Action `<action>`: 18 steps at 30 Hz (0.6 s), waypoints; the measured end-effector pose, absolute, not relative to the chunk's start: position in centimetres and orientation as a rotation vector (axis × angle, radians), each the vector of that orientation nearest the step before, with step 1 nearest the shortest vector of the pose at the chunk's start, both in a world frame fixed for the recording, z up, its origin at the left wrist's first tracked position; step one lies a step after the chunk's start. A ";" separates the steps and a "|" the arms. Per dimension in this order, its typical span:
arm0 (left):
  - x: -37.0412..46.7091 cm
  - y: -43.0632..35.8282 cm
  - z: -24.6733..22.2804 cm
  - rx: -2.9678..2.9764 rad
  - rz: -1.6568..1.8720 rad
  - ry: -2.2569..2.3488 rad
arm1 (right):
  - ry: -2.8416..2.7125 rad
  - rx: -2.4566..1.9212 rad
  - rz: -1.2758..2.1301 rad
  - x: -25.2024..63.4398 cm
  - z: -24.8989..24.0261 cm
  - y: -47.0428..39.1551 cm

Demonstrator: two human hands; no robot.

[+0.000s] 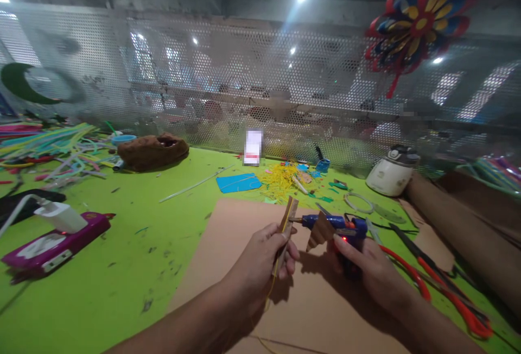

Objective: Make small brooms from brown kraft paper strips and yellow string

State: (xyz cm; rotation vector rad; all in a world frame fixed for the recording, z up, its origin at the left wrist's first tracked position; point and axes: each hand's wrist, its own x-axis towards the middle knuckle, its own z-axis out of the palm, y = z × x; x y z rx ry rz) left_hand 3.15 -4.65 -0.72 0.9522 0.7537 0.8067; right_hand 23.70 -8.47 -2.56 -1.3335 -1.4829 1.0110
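Observation:
My left hand (271,259) is closed around a narrow brown strip (290,210), held upright and tilted slightly right. A thin yellow strand (268,294) runs along the strip and trails down from my fingers. In my right hand (372,272) is a blue glue gun (325,222) with a small red light glowing on it. Its metal nozzle points left and meets the strip, or comes very close to it. A brown, ridged triangular piece (322,233) hangs at the glue gun's barrel, near my right thumb. Below both hands lies a tan cardboard sheet (211,251).
Red-handled scissors (464,310) lie at the right, near a white jar-like container (393,172). Yellow shreds (285,177) and a blue sheet (238,183) lie behind my hands. A purple power strip (77,240) sits left. A perforated screen (228,82) stands behind the table.

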 end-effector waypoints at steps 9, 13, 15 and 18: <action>3.2 -4.7 -0.3 0.944 0.820 0.720 | -1.282 -1.226 1.044 23.2 -2.1 -8.3; 3.1 -4.7 -0.4 0.944 0.833 0.703 | -1.286 -1.183 1.062 23.6 -2.6 -8.4; 3.1 -4.6 -0.5 0.947 0.830 0.694 | -1.360 -1.191 1.110 23.9 -2.9 -8.5; 2.9 -4.5 -0.6 0.956 0.819 0.671 | -1.477 -1.218 1.155 24.2 -3.1 -8.6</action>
